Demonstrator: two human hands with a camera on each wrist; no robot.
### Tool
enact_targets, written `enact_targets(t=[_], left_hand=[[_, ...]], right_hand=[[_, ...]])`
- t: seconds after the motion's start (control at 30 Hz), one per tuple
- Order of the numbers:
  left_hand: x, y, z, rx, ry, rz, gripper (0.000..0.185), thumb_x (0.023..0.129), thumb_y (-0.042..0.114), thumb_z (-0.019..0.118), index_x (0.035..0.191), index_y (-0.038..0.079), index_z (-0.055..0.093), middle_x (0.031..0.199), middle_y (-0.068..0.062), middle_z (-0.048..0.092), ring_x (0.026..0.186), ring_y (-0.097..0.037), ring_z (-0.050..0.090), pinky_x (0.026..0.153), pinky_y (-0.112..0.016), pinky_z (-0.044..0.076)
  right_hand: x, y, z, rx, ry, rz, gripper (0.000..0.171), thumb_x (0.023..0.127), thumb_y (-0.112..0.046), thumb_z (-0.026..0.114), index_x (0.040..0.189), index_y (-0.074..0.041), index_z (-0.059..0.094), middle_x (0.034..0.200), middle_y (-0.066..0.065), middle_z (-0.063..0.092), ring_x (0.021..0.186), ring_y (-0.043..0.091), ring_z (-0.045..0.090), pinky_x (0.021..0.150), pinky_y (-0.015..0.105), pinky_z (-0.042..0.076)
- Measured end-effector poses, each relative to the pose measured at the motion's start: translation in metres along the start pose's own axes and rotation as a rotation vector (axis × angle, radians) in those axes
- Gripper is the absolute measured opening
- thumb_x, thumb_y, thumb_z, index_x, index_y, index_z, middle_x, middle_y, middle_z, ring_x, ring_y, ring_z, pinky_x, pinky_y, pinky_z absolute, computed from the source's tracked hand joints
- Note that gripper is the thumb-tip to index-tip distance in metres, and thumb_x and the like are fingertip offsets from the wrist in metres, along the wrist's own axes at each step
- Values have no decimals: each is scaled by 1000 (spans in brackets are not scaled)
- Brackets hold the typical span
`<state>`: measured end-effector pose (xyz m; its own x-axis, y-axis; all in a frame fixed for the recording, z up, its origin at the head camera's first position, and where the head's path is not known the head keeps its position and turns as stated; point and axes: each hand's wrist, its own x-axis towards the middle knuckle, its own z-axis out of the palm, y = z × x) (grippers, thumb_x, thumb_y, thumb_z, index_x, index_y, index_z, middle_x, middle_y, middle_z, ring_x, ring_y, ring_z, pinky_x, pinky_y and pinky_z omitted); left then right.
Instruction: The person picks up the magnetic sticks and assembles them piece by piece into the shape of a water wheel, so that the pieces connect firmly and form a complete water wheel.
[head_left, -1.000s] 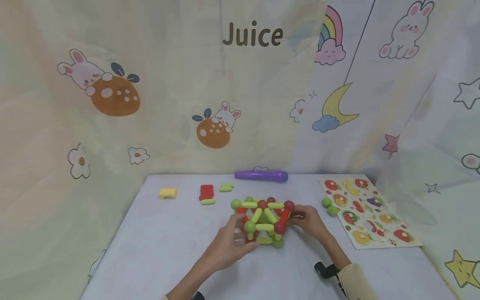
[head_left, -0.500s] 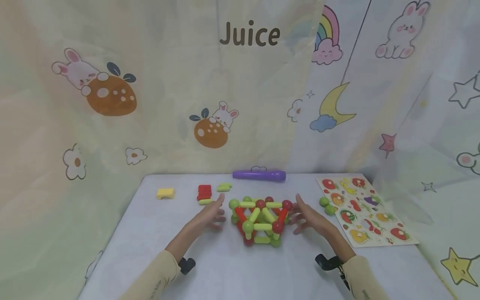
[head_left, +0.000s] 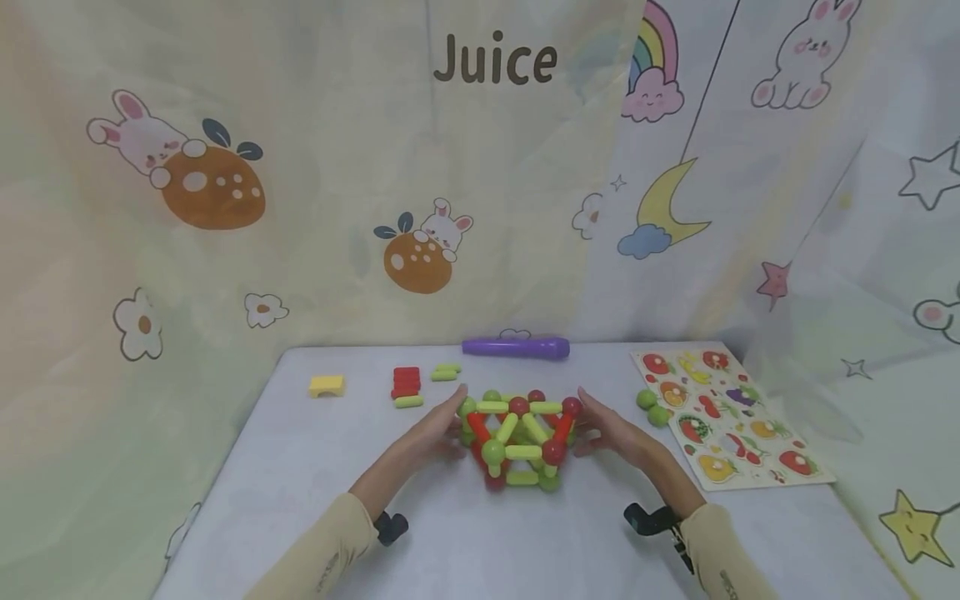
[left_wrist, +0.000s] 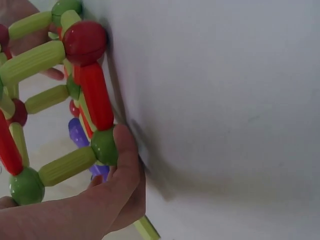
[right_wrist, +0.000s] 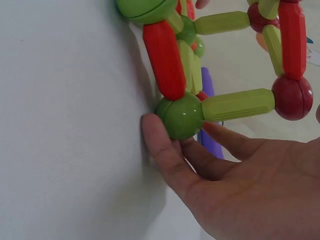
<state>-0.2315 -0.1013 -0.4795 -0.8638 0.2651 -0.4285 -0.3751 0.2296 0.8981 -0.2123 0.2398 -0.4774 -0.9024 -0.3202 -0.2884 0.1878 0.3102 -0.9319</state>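
Head view: two cream-sleeved arms reach in from the near edge of the white desk [head_left: 315, 467], and the left hand [head_left: 427, 433] and right hand [head_left: 618, 437] flank a ball-and-rod frame [head_left: 517, 437] of red and green pieces standing at mid-desk. Each hand's grip is loose, fingers fairly straight and laid against the frame's sides rather than wrapped round any rod; the wrist views show a left fingertip [left_wrist: 125, 150] touching a lower green ball [left_wrist: 104, 146] and a right fingertip [right_wrist: 152, 130] touching the green ball [right_wrist: 180, 116] at the opposite foot. The frame appears largely built, closed on its visible faces and standing on its own. Spare parts remain unused: two green balls [head_left: 652, 407] just right of it, and a red stack [head_left: 407, 381] with green rods [head_left: 447, 372] behind on the left, near a yellow block [head_left: 326, 386]. A fruit puzzle board [head_left: 723, 425] lies at right, a purple tube [head_left: 516, 347] along the far edge, before a cartoon-printed curtain [head_left: 225, 208].
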Motion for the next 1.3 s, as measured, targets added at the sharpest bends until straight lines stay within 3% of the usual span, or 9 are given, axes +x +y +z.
enact_targets(t=[0.23,0.4,0.53,0.77,0.9,1.03,1.17,1.3], left_hand=[[-2,-2,4,-52,14,20,94,107,72,40,165,-2,33,146,-30,57,138,-44,57,110,-51,54],[-8,-3,7,-93,9,72,88,109,67,43,161,-4,37,146,-29,55,136,-43,57,111,-54,52],[-14,-5,8,-76,-3,122,90,107,68,47,156,-7,39,148,-26,55,136,-41,57,113,-55,50],[-22,-9,3,-10,8,174,89,104,69,55,158,0,43,152,-18,54,133,-34,61,117,-60,45],[-28,-9,1,34,22,223,76,104,59,63,159,8,46,156,-17,54,134,-32,60,115,-63,45],[-32,-8,-2,68,42,300,71,101,48,72,158,11,49,158,-16,55,145,-37,52,116,-66,44],[-31,-9,-3,97,61,387,71,98,39,78,157,11,50,156,-13,58,148,-38,47,116,-69,41],[-30,-11,-3,99,55,481,72,95,29,82,157,11,50,156,-11,57,148,-36,46,116,-62,46]], right_hand=[[2,7,-3,28,-71,-103,74,115,-53,34,157,8,41,144,29,58,123,33,59,106,56,56],[0,5,-1,5,-81,-79,72,115,-50,37,158,7,42,151,28,54,132,37,56,114,59,49],[-2,-1,3,-48,-85,-41,73,112,-46,49,163,5,37,164,27,44,145,41,49,119,60,43],[-8,-8,7,-165,-50,-83,70,109,-42,59,163,0,41,162,26,46,143,42,53,112,57,52],[-12,-8,10,-229,7,-160,74,105,-44,65,163,-4,43,163,24,47,148,47,45,113,62,49],[-14,-7,14,-248,52,-282,73,103,-33,70,162,-1,42,162,26,47,149,51,41,113,67,46],[-14,-3,18,-263,90,-400,73,99,-20,76,161,0,42,161,26,48,146,51,45,107,60,54],[-13,4,19,-288,127,-491,78,95,-13,80,163,-6,41,162,20,47,147,47,46,107,55,55]])
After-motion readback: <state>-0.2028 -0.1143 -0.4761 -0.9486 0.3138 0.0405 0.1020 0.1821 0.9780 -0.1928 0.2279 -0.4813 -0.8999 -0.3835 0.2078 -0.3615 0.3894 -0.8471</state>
